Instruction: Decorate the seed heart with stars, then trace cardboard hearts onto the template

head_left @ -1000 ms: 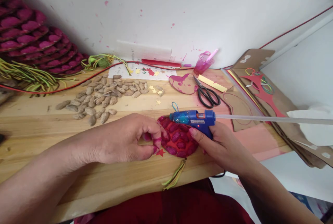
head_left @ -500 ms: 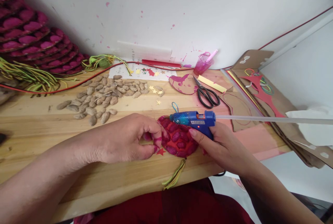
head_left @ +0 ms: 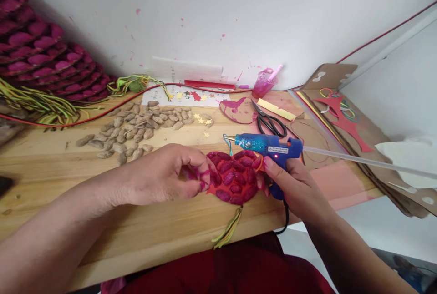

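My left hand (head_left: 180, 173) is closed in a pinch at the left edge of a heart-shaped piece (head_left: 235, 178) covered with magenta-painted peanuts. A small red star (head_left: 210, 190) shows at the fingertips, partly hidden by them. My right hand (head_left: 290, 182) grips a blue hot glue gun (head_left: 269, 146) just above the heart's right side. Its nozzle points left, over the top of the heart, its small light glows red, and a long clear glue stick (head_left: 341, 156) sticks out of the back. From the heart's lower tip hangs a yellow-green tassel (head_left: 228, 230).
Loose peanuts (head_left: 136, 123) lie on the wooden table at left, with small gold stars (head_left: 201, 119) beside them. Black scissors (head_left: 271, 121), a cardboard heart (head_left: 239, 109) and a pink cup (head_left: 264, 83) are behind. A red cord (head_left: 129, 95) crosses the back. Cardboard (head_left: 362, 148) stands right.
The glue gun has lifted off the heart and moved right, uncovering the heart's top. My left hand has shifted slightly up, the red star moving with its fingertips.
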`<state>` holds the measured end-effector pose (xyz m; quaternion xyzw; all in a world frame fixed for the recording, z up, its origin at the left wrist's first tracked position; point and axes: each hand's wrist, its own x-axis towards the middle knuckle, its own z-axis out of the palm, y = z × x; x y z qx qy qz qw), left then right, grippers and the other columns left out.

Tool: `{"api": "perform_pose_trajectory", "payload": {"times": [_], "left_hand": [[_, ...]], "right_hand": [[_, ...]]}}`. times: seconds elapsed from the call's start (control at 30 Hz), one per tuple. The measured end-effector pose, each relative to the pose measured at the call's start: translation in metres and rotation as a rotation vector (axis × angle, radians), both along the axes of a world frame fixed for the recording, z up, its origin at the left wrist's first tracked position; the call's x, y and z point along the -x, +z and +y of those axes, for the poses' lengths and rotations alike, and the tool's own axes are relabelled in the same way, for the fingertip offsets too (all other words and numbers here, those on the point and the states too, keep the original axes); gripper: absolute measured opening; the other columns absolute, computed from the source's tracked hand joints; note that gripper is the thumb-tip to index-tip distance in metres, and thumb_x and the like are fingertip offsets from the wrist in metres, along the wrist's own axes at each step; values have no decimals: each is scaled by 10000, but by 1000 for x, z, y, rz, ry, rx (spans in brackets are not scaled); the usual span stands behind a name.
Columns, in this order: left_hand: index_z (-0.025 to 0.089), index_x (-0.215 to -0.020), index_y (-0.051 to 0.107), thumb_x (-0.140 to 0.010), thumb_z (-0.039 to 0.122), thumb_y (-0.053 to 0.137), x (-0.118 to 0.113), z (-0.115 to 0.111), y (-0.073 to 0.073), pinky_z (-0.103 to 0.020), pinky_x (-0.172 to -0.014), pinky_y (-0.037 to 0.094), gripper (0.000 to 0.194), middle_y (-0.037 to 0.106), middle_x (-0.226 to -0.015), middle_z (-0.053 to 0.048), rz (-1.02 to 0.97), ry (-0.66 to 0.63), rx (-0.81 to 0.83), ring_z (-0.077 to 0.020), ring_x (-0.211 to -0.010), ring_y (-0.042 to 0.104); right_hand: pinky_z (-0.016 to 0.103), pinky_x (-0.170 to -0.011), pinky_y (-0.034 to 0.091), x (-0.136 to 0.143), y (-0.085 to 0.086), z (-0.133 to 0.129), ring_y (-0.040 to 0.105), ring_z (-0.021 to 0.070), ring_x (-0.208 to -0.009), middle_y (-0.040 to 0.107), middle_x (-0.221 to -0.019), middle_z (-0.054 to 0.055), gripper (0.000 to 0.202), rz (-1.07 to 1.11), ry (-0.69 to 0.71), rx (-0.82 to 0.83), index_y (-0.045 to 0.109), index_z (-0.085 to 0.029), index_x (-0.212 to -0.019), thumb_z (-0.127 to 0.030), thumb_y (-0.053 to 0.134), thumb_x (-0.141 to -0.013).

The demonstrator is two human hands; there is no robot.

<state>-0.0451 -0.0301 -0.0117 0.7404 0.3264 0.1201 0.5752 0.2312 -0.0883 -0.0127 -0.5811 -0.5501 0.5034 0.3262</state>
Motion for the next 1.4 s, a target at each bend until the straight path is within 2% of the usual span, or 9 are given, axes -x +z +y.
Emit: {"api": "perform_pose_trajectory", "payload": {"times": [0.1, 0.2, 0.33, 0.43, 0.53, 0.67, 1.13, 1.4], "left_hand": [[186, -824, 676, -794, 271, 656, 0, 5, -3, -220, -626, 425, 93, 640, -755, 14, 20, 134, 111, -117, -675, 532], [185, -812, 682, -780, 330, 693, -3, 11, -7, -206, -564, 376, 149, 600, -698, 30, 69, 306, 90, -101, -616, 488], [178, -766, 683, -772, 335, 719, -12, 14, -10, -195, -520, 362, 161, 595, -649, 36, 105, 444, 43, -89, -573, 477], [177, -767, 672, -763, 294, 725, -20, 13, -8, -187, -462, 363, 128, 605, -592, 36, 136, 504, 131, -92, -524, 498], [171, -765, 654, -758, 267, 727, -25, 12, -7, -193, -469, 434, 121, 665, -607, 4, 124, 525, 238, -114, -541, 580], [161, -752, 647, -732, 219, 751, -28, 15, -8, -193, -501, 487, 121, 697, -618, -16, 107, 557, 290, -129, -578, 650], [160, -754, 628, -745, 160, 665, -34, 19, -9, -172, -462, 500, 39, 702, -573, -5, 183, 585, 272, -108, -493, 630], [166, -744, 597, -738, 127, 656, -34, 18, -9, -176, -454, 503, 71, 693, -555, 7, 163, 583, 256, -109, -477, 630]], "right_hand": [[249, -530, 441, 1, -6, -3, 565, 135, -548, 645, -635, 38, 503, 100, -63, 25, 639, -178, -695, -631, 616, -914], [247, -508, 453, 2, -10, -5, 579, 135, -522, 677, -654, 49, 494, 182, -93, 41, 644, -176, -708, -638, 653, -882], [238, -474, 441, 1, -14, -7, 570, 126, -487, 684, -639, 58, 517, 247, -80, 53, 645, -174, -675, -639, 624, -901], [232, -488, 446, -1, -18, -9, 573, 123, -495, 682, -637, 53, 514, 274, -81, 45, 653, -172, -669, -620, 614, -919], [232, -520, 453, -4, -22, -10, 576, 124, -523, 674, -638, 46, 500, 286, -72, 36, 665, -170, -680, -601, 619, -929], [230, -545, 452, -6, -26, -11, 580, 124, -553, 669, -646, 38, 495, 299, -52, 54, 673, -173, -690, -589, 603, -948], [234, -535, 426, -6, -24, -11, 565, 123, -554, 672, -655, 42, 511, 278, -60, 66, 680, -176, -681, -618, 615, -929], [236, -530, 423, -6, -23, -11, 562, 121, -548, 643, -637, 31, 522, 256, -56, 45, 665, -179, -665, -637, 622, -914]]}}
